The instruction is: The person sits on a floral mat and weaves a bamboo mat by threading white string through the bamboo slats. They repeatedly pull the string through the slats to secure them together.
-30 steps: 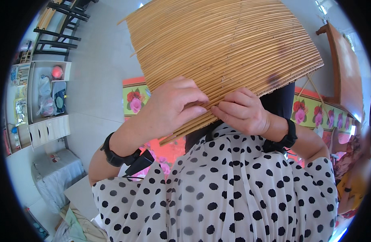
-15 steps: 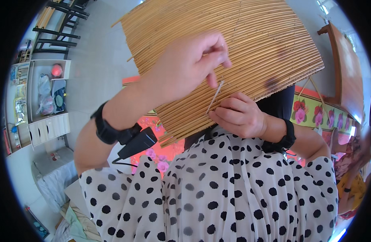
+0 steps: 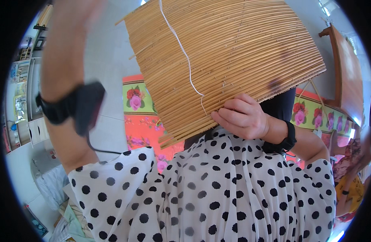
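Looking at the right hand (image 3: 244, 120), we find its fingers curled and drawn close together, gripping the near edge of the slatted mat (image 3: 234, 52), with the fingertips on the slats. The mat, of thin golden rods, spreads away from the person's body across the upper middle of the view. A white string (image 3: 186, 56) lies loosely curved over it, its lower end just beside those fingertips.

Under and around the mat we see a floral cloth (image 3: 136, 121) and, to the right, wooden furniture (image 3: 347, 66). The raised left forearm (a black wrist device (image 3: 86, 107) strapped to it) blocks part of the shelving (image 3: 21, 97).

The left hand (image 3: 80, 10) is blurred and cut off at the top, so we cannot tell whether its fingers are spread or pinching anything. The string's far end also leaves the view, and the right thumb is hard to make out.
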Demonstrator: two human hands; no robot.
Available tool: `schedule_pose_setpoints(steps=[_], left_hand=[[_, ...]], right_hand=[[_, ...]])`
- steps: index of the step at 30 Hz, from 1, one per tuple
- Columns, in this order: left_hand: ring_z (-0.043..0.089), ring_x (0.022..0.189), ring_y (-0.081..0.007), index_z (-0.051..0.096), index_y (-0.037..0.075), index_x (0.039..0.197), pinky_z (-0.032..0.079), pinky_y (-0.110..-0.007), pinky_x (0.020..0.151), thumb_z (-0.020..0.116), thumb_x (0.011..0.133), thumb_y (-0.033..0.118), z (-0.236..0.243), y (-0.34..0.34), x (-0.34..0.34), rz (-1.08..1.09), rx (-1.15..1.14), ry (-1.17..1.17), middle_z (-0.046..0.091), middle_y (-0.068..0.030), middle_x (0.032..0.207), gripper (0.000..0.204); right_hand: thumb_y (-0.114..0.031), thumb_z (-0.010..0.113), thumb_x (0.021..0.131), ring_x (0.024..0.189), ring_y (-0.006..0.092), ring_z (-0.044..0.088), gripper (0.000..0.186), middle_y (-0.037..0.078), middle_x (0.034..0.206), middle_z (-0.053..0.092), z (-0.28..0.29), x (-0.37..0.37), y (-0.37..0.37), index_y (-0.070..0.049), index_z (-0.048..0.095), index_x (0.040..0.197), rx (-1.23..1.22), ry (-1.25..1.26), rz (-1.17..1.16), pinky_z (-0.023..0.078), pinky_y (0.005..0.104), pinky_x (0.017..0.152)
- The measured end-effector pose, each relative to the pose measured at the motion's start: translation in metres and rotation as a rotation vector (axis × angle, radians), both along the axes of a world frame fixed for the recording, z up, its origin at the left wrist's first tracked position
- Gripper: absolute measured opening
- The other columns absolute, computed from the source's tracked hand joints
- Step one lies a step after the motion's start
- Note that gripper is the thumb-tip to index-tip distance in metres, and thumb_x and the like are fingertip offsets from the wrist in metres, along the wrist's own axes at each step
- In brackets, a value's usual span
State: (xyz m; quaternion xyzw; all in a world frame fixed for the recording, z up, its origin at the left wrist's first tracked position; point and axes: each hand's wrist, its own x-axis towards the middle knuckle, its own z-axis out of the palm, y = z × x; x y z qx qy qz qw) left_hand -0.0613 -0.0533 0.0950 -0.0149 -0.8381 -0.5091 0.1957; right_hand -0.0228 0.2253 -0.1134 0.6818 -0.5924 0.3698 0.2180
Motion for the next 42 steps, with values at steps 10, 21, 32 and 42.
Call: schedule_pose_setpoints(steps=[10,21,32,42], left_hand=[[0.068,0.072,-0.0238,0.067,0.005,0.093,0.053,-0.034,0.063,0.076,0.086,0.006,-0.124,0.048,0.106,-0.621,-0.41,-0.346,0.067,-0.0073,0.085,0.012],[0.065,0.068,-0.0291,0.061,0.006,0.095,0.052,-0.04,0.056,0.075,0.089,0.012,-0.134,0.071,0.099,-0.588,-0.749,-0.232,0.06,-0.0062,0.088,0.016],[0.065,0.069,-0.0295,0.061,0.006,0.098,0.05,-0.042,0.058,0.067,0.096,0.014,-0.13,0.075,0.028,-0.375,-0.94,0.235,0.06,-0.0091,0.088,0.009],[0.066,0.067,-0.0262,0.061,-0.001,0.095,0.058,-0.035,0.059,0.062,0.085,0.006,-0.092,0.074,-0.064,-0.32,-1.27,0.701,0.059,-0.0145,0.08,0.013]], right_hand=[[-0.011,0.074,0.061,0.089,0.0222,0.064,0.033,0.006,0.1,0.067,0.0,-0.001,0.009,0.0,0.077,0.092,-0.027,0.037,-0.021,0.051,0.0341,0.07],[-0.019,0.067,0.054,0.084,0.0187,0.052,0.049,0.0,0.101,0.066,-0.01,0.001,0.028,-0.008,0.083,0.099,-0.093,0.16,-0.195,0.041,0.0305,0.064],[-0.017,0.069,0.057,0.082,0.0161,0.056,0.042,-0.002,0.101,0.066,-0.012,0.004,0.03,-0.009,0.081,0.096,-0.08,0.187,-0.195,0.043,0.0265,0.062],[-0.014,0.071,0.058,0.078,0.0132,0.055,0.04,-0.004,0.102,0.066,-0.018,0.003,0.029,-0.01,0.08,0.097,-0.046,0.172,-0.175,0.043,0.024,0.059]])
